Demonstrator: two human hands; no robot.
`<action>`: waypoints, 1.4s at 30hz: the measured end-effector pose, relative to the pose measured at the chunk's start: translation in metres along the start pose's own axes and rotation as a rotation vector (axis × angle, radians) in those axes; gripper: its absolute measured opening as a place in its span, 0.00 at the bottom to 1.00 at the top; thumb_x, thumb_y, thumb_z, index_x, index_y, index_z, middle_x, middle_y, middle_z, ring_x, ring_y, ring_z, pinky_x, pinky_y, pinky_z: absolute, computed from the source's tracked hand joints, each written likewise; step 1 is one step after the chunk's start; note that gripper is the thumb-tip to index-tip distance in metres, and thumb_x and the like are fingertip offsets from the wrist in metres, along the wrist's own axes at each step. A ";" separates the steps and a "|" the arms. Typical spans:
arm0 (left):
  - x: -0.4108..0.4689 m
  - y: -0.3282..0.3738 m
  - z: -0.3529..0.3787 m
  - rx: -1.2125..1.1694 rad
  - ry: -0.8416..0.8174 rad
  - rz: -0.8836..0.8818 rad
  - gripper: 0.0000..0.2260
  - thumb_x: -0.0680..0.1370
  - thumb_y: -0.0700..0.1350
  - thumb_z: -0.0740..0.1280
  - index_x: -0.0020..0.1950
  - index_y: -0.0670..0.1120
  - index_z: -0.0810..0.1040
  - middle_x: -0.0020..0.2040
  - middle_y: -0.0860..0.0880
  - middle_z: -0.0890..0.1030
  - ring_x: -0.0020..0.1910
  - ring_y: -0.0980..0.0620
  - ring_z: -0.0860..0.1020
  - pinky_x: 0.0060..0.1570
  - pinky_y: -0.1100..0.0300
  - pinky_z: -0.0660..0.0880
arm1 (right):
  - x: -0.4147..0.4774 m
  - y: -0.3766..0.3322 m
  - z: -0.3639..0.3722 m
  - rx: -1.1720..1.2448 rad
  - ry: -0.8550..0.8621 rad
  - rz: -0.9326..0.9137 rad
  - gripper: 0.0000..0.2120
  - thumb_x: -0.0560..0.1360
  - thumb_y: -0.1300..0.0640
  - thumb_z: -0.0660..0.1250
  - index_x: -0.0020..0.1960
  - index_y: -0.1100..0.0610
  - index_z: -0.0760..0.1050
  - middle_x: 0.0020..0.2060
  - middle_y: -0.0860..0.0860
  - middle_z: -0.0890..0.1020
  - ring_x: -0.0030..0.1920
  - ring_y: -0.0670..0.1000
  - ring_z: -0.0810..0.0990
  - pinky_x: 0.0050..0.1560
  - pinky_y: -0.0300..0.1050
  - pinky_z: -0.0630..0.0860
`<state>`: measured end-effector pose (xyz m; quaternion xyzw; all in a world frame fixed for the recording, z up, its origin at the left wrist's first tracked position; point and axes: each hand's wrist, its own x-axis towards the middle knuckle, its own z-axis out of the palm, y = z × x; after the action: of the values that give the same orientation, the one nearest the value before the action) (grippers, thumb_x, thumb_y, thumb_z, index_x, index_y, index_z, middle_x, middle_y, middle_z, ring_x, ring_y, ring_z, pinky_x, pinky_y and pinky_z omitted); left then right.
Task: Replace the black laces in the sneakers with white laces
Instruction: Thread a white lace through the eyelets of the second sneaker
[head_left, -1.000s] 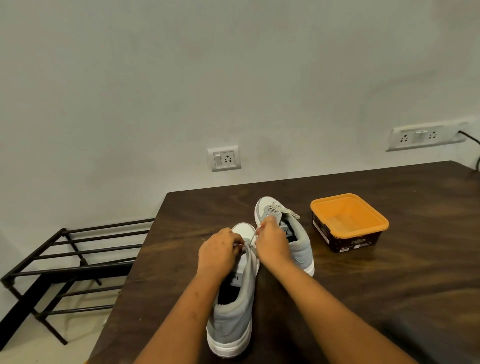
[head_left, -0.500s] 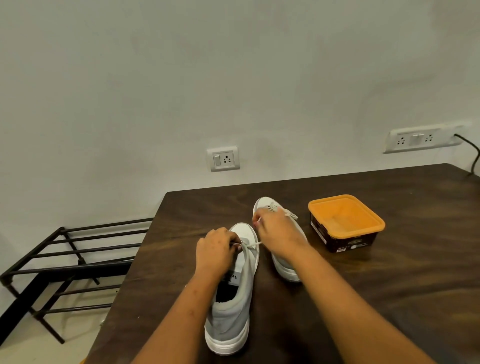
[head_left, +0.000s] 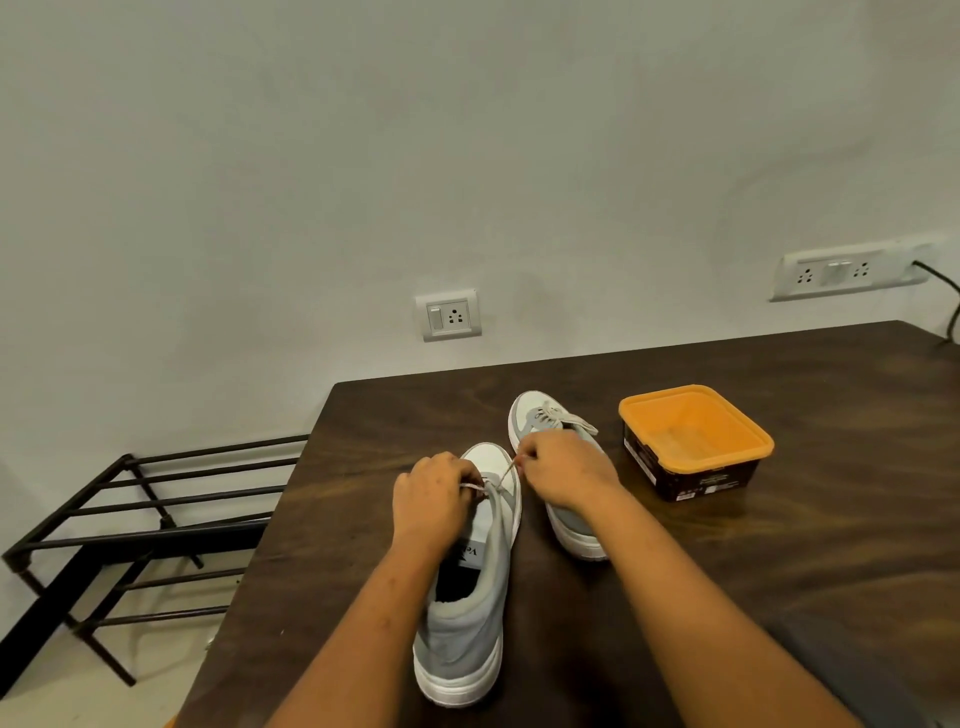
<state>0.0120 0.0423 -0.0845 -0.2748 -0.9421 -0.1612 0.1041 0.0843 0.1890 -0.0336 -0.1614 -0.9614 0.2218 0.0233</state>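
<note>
The white lace (head_left: 504, 474) runs taut over the near sneaker (head_left: 470, 613) at its toe-end eyelets. The left hand (head_left: 434, 493) and right hand (head_left: 563, 470) each pinch an end, barely shifted since half a second ago. The second sneaker (head_left: 540, 415) and an orange tub (head_left: 696, 441) share the dark wooden table (head_left: 779, 545). A black rack (head_left: 156, 539) stands to the left, by the wall.

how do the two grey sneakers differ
The nearer grey-and-white sneaker has white lace only by its toe, its ends pinched by the left hand and right hand; the farther grey-and-white sneaker is already laced white. The nearer lies left, the farther beside the orange-lidded tub. Both stand upright, toes pointing away.
</note>
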 end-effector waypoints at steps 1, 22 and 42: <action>0.000 0.000 0.000 0.000 0.003 -0.002 0.06 0.77 0.50 0.64 0.50 0.56 0.80 0.50 0.55 0.77 0.53 0.52 0.74 0.50 0.56 0.71 | 0.000 0.003 -0.009 0.052 0.043 0.002 0.11 0.80 0.55 0.58 0.53 0.49 0.79 0.54 0.51 0.81 0.53 0.54 0.78 0.47 0.43 0.70; 0.001 -0.007 0.002 -0.289 -0.080 -0.218 0.09 0.73 0.42 0.69 0.52 0.49 0.78 0.51 0.49 0.81 0.50 0.49 0.78 0.50 0.56 0.75 | -0.015 -0.009 -0.070 1.612 0.407 -0.117 0.05 0.78 0.64 0.64 0.45 0.59 0.78 0.38 0.52 0.82 0.37 0.47 0.81 0.44 0.42 0.80; -0.001 0.040 -0.042 -1.172 -0.381 -0.093 0.07 0.78 0.42 0.65 0.54 0.50 0.78 0.43 0.51 0.82 0.38 0.52 0.76 0.40 0.60 0.72 | -0.015 -0.015 -0.047 1.166 -0.071 -0.164 0.11 0.79 0.67 0.60 0.54 0.58 0.79 0.46 0.52 0.84 0.30 0.43 0.75 0.36 0.37 0.77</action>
<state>0.0396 0.0582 -0.0360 -0.2689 -0.7100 -0.6045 -0.2414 0.0997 0.1906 0.0156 -0.0396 -0.6901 0.7166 0.0930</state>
